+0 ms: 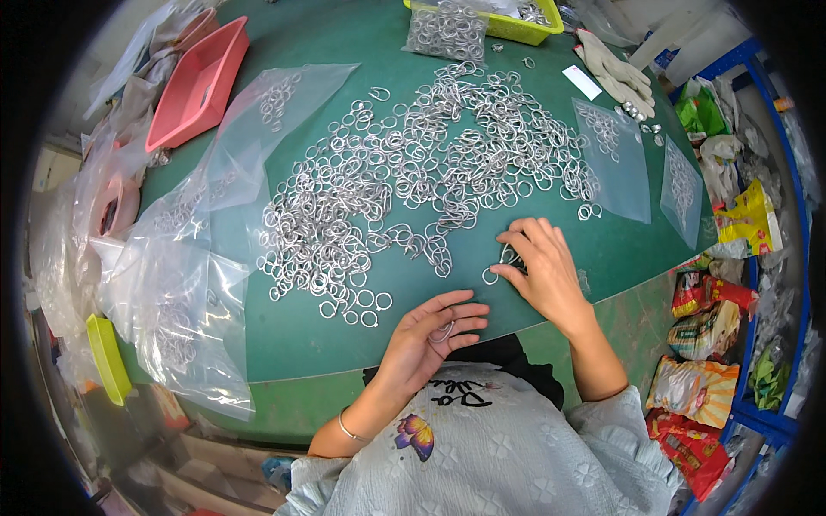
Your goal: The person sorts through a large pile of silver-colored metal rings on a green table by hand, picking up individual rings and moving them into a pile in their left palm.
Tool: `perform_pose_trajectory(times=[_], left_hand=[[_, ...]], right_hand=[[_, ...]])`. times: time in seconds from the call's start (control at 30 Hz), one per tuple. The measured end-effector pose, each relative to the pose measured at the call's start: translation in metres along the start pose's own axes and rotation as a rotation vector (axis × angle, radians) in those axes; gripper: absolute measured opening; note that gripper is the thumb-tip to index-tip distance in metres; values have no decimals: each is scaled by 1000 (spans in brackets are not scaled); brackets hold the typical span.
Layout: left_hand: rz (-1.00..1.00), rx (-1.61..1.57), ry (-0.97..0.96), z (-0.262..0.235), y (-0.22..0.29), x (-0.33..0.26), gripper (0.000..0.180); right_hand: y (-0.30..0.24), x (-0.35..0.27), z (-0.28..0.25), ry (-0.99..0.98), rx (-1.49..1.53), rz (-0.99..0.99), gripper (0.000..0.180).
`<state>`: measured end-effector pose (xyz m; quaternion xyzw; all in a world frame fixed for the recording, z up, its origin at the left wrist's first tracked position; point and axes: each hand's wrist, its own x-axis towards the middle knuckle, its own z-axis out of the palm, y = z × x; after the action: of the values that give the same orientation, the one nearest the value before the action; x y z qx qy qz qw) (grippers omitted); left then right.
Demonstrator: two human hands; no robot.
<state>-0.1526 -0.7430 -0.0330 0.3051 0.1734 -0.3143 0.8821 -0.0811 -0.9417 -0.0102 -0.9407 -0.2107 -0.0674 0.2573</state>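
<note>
Table (344, 346), green, w/ ring pile (323, 215) ahead of you. L hand (420, 340): fingers slightly apart, ring (447, 335) against them, can't tell if gripped. R hand (544, 265): thumb + fingertips on rings (508, 254). Prob. mid-pickup; next calls for steady R pinch.

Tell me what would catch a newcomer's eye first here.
The sprawling heap of silvery rings across the middle of the green table would likely stand out first. Near the table's close edge come the left hand, with one at its fingers, and the right hand, with some between thumb and fingers. Then the pink tray, at upper left.
</note>
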Motion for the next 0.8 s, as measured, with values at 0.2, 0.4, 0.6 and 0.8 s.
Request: perform_pose_trajectory(times=[0.2, 0.4, 0.6, 0.8], left_hand=[[-11, -27, -23, 8, 4, -3, 42], [-48, -255, 4, 17, 0, 2, 38], [-152, -287, -283, -14, -7, 7, 32], [-217, -275, 207, 36, 12, 2, 37]], right_hand=[[7, -8, 0, 42, 443, 202, 11], [-15, -13, -24, -206, 683, 177, 28], [17, -24, -21, -128, 55, 80, 29], [-2, -11, -20, -86, 511, 240, 16]])
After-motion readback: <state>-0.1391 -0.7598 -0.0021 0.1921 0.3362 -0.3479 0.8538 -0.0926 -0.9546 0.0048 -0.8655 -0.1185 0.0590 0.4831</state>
